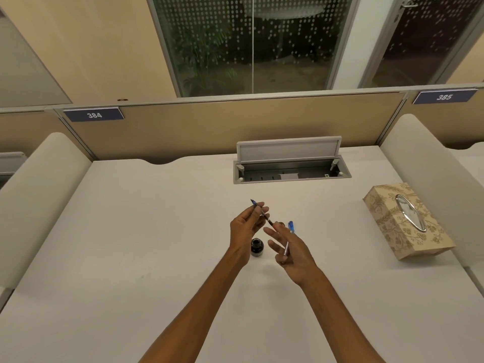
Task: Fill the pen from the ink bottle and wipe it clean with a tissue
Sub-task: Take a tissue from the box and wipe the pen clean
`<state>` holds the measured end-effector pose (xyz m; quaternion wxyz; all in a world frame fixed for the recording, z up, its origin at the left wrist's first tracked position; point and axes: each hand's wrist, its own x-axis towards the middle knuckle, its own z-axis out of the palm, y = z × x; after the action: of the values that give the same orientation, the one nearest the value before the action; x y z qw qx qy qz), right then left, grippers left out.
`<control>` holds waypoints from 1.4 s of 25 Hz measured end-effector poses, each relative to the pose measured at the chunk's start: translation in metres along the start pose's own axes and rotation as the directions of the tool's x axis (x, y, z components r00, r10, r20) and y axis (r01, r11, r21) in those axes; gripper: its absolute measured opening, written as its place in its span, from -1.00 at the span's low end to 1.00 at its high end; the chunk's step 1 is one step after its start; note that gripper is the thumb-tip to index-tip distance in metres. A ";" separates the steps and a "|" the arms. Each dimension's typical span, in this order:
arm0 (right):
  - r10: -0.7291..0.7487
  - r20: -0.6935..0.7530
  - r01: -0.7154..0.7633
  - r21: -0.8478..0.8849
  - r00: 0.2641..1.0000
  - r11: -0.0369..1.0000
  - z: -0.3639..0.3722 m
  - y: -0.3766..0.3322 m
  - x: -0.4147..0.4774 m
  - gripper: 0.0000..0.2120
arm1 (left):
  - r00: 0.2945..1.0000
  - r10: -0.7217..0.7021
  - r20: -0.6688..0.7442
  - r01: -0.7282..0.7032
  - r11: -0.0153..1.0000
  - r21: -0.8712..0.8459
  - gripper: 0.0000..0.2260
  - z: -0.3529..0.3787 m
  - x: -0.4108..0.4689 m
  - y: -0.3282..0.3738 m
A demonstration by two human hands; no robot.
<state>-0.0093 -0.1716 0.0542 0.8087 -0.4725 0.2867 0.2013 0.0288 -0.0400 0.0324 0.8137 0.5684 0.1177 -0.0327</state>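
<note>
left hand (245, 226): raised above the desk, fingertips pinched on the pen nib section (267, 218); the other fingers are loosely curled.
nib section: held at a slant, nib up and away to the left, rear end toward the right hand; probably so ink is kept off the desk and the filler end is offered for turning.
right hand (293, 251): fingers mostly extended; pen barrel (286, 248) with blue end is tucked between them. Forefinger tips are at the rear end of the nib section; actual contact cannot be told.
barrel hold: likely parked in the fingers so both pen parts are kept off the desk.
ink bottle (256, 247): upright on the desk, directly below and between the two hands, mouth seemingly open; close so the nib needs only a short drop.
small dark object (280, 224): just beyond the right fingers, possibly the bottle cap; too small to tell.
tissue box (403, 224): right of the hands, well apart, near the right divider; no tissue is seen pulled.
step judged: filling in hand, wipe not yet done.
desk (157, 231): open surface left and toward the viewer.
edges: padded dividers (52, 179) on both sides, open cable hatch (290, 150) behind; the bottle is the tip-over risk under the wrists.
</note>
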 end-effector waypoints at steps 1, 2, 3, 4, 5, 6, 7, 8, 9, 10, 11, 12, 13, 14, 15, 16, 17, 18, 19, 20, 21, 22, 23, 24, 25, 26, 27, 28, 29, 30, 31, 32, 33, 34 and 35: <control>0.023 -0.042 -0.025 -0.037 0.999 0.999 -0.002 -0.002 0.001 -0.78 | 1.000 0.004 -0.009 -0.004 1.000 -0.007 -0.81 0.001 0.001 0.002; 0.045 -0.083 -0.049 -0.047 0.996 0.998 -0.004 -0.004 0.002 -0.77 | 1.000 0.008 -0.017 -0.008 1.000 -0.012 -0.80 0.002 0.003 0.004; 0.061 -0.107 -0.064 -0.030 0.992 0.997 -0.007 -0.007 0.004 -0.78 | 1.000 0.008 -0.023 -0.008 1.000 -0.014 -0.80 0.003 0.004 0.006; 0.072 -0.108 -0.072 0.008 0.992 0.997 -0.010 -0.010 0.005 -0.80 | 1.000 0.005 -0.026 -0.006 1.000 -0.012 -0.79 0.005 0.005 0.007; 0.079 -0.090 -0.074 0.056 0.993 0.996 -0.013 -0.013 0.006 -0.84 | 1.000 0.001 -0.025 -0.001 1.000 -0.005 -0.78 0.006 0.006 0.008; 0.077 -0.057 -0.071 0.102 0.995 0.992 -0.016 -0.016 0.006 -0.88 | 1.000 -0.004 -0.021 0.004 1.000 0.007 -0.77 0.009 0.005 0.007; 0.066 -0.018 -0.063 0.136 0.998 0.989 -0.019 -0.021 0.007 -0.88 | 1.000 -0.010 -0.019 0.010 1.000 0.022 -0.75 0.011 0.005 0.005; 0.051 0.013 -0.053 0.162 0.999 0.985 -0.021 -0.026 0.007 -0.85 | 1.000 -0.015 -0.017 0.015 0.999 0.036 -0.75 0.013 0.004 0.003; 0.032 0.033 -0.037 0.184 0.999 0.982 -0.025 -0.031 0.007 -0.83 | 1.000 -0.019 -0.016 0.020 0.999 0.046 -0.75 0.016 0.003 0.001; 0.011 0.039 -0.018 0.206 0.999 0.978 -0.028 -0.037 0.007 -0.81 | 1.000 -0.024 -0.015 0.025 0.998 0.053 -0.75 0.018 0.003 -0.001; -0.012 0.030 0.005 0.227 0.999 0.974 -0.033 -0.044 0.008 -0.80 | 0.999 -0.032 -0.014 0.033 0.998 0.056 -0.76 0.021 0.003 -0.003; -0.030 0.012 0.026 0.239 0.999 0.971 -0.038 -0.050 0.008 -0.80 | 0.999 -0.040 -0.017 0.041 0.997 0.058 -0.75 0.024 0.003 -0.005; -0.045 -0.012 0.047 0.241 0.999 0.969 -0.043 -0.057 0.010 -0.80 | 0.999 -0.047 -0.020 0.048 0.997 0.062 -0.75 0.027 0.003 -0.007; -0.059 -0.040 0.067 0.239 0.997 0.969 -0.049 -0.063 0.011 -0.80 | 0.998 -0.052 -0.022 0.053 0.996 0.066 -0.75 0.031 0.003 -0.009; -0.071 -0.065 0.084 0.237 0.995 0.968 -0.056 -0.070 0.014 -0.82 | 0.998 -0.055 -0.022 0.056 0.996 0.069 -0.75 0.034 0.004 -0.010; -0.084 -0.091 0.103 0.241 0.992 0.965 -0.065 -0.077 0.017 -0.84 | 0.998 -0.059 -0.019 0.060 0.996 0.068 -0.76 0.038 0.004 -0.012; -0.100 -0.117 0.126 0.244 0.988 0.961 -0.075 -0.084 0.020 -0.86 | 0.998 -0.065 -0.017 0.066 0.996 0.066 -0.77 0.042 0.005 -0.013; -0.124 -0.154 0.158 0.234 0.980 0.959 -0.087 -0.093 0.024 -0.87 | 0.997 -0.070 -0.015 0.071 0.995 0.067 -0.79 0.045 0.005 -0.014; -0.153 -0.207 0.195 0.203 0.966 0.959 -0.099 -0.102 0.029 -0.88 | 0.997 -0.076 -0.014 0.077 0.994 0.072 -0.79 0.048 0.005 -0.015; -0.184 -0.270 0.229 0.149 0.945 0.962 -0.112 -0.111 0.033 -0.89 | 0.997 -0.082 -0.016 0.083 0.993 0.082 -0.80 0.050 0.005 -0.016; -0.217 -0.340 0.257 0.078 0.915 0.963 -0.126 -0.120 0.038 -0.90 | 0.996 -0.089 -0.020 0.090 0.991 0.096 -0.80 0.052 0.006 -0.018; -0.261 -0.411 0.282 -0.011 0.873 0.959 -0.141 -0.129 0.043 -0.90 | 0.995 -0.094 -0.025 0.097 0.990 0.107 -0.80 0.053 0.006 -0.020; -0.321 -0.475 0.298 -0.125 0.819 0.946 -0.155 -0.138 0.047 -0.88 | 0.995 -0.098 -0.028 0.101 0.988 0.116 -0.80 0.055 0.005 -0.023; -0.399 -0.520 0.297 -0.271 0.755 0.915 -0.171 -0.147 0.052 -0.84 | 0.994 -0.102 -0.027 0.105 0.987 0.122 -0.81 0.056 0.005 -0.025; -0.487 -0.546 0.260 -0.441 0.682 0.859 -0.187 -0.155 0.056 -0.78 | 0.994 -0.106 -0.024 0.108 0.986 0.128 -0.80 0.057 0.004 -0.028; -0.557 -0.565 0.187 -0.580 0.609 0.793 -0.204 -0.163 0.059 -0.74 | 0.994 -0.112 -0.021 0.114 0.985 0.133 -0.80 0.058 0.003 -0.030; -0.607 -0.582 0.115 -0.664 0.541 0.739 -0.220 -0.170 0.061 -0.72 | 0.993 -0.117 -0.020 0.119 0.983 0.137 -0.80 0.059 0.002 -0.033; -0.641 -0.590 0.067 -0.708 0.491 0.703 -0.235 -0.177 0.063 -0.73 | 0.993 -0.120 -0.020 0.121 0.982 0.142 -0.80 0.058 0.002 -0.035; -0.662 -0.588 0.032 -0.736 0.466 0.676 -0.248 -0.182 0.065 -0.74 | 0.992 -0.123 -0.021 0.125 0.981 0.147 -0.80 0.059 0.001 -0.037; -0.676 -0.573 0.001 -0.762 0.464 0.647 -0.261 -0.187 0.067 -0.75 | 0.991 -0.128 -0.024 0.131 0.980 0.152 -0.80 0.058 0.000 -0.039; -0.685 -0.551 -0.032 -0.789 0.477 0.613 -0.271 -0.191 0.070 -0.75 | 0.990 -0.135 -0.028 0.138 0.978 0.155 -0.80 0.058 0.000 -0.041; -0.691 -0.524 -0.063 -0.817 0.498 0.573 -0.280 -0.193 0.072 -0.75 | 0.990 -0.141 -0.032 0.144 0.977 0.157 -0.80 0.058 -0.001 -0.043; -0.696 -0.495 -0.088 -0.842 0.520 0.533 -0.287 -0.194 0.075 -0.76 | 0.989 -0.146 -0.035 0.150 0.976 0.160 -0.80 0.058 -0.001 -0.044; -0.696 -0.471 -0.104 -0.860 0.542 0.500 -0.292 -0.196 0.078 -0.77 | 0.988 -0.151 -0.037 0.155 0.974 0.166 -0.80 0.059 -0.001 -0.046; -0.689 -0.454 -0.112 -0.869 0.565 0.482 -0.295 -0.197 0.080 -0.79 | 0.987 -0.155 -0.040 0.159 0.972 0.173 -0.80 0.061 -0.001 -0.048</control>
<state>0.0874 -0.5199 0.0151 0.3000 -0.8755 0.3721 -0.0706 0.0288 -0.1133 0.0087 0.7536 0.6272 0.1696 -0.0997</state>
